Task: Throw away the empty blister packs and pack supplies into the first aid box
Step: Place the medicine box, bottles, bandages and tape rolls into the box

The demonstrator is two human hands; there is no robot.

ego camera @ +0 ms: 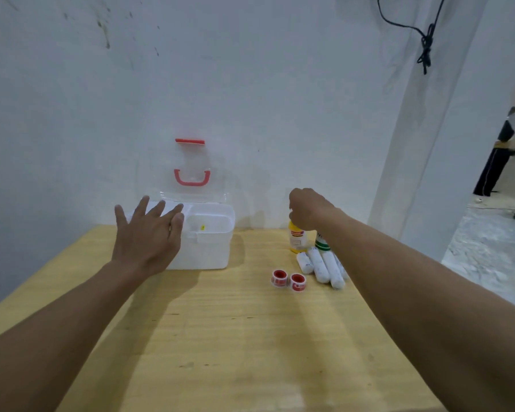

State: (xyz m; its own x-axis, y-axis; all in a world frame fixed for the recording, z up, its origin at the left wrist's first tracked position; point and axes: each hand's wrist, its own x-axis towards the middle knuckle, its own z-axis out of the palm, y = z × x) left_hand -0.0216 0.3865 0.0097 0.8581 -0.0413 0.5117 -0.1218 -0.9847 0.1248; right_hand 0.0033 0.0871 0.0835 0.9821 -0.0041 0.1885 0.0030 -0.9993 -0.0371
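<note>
At right of centre the right hand closes over the upright yellow bottle, while the box lies to its left under the spread, empty left hand.

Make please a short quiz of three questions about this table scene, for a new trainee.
1. True or false: the lid of the first aid box is open.
2. How many red tape rolls lie on the table? A) one B) two C) four
3. Which hand is closed over the top of the yellow bottle?

Key:
1. True; the clear lid stands upright against the wall.
2. B.
3. The right hand; the left hand is spread open, fingers apart, in front of the box.
</note>
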